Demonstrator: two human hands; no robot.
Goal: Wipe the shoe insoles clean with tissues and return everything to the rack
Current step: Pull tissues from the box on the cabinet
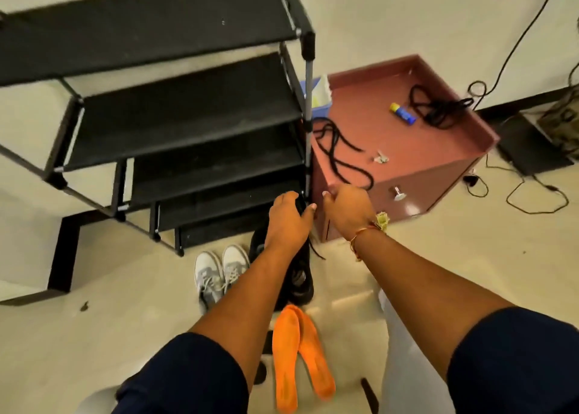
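Note:
Two orange insoles (297,354) lie side by side on the floor between my forearms. My left hand (289,219) grips the top of a black shoe (299,275) that hangs or stands upright in front of the black shoe rack (185,113), a lace dangling below my fingers. My right hand (347,210), fingers curled, hovers just right of the shoe near the rack's corner post; whether it holds anything is hidden. A pair of grey and white sneakers (219,272) sits on the floor left of the black shoe.
A maroon cabinet (438,150) stands right of the rack with black laces (341,156), a blue and yellow tube (402,113), small keys (380,158) and a blue tissue box (316,95) on top. Cables trail over the floor at right.

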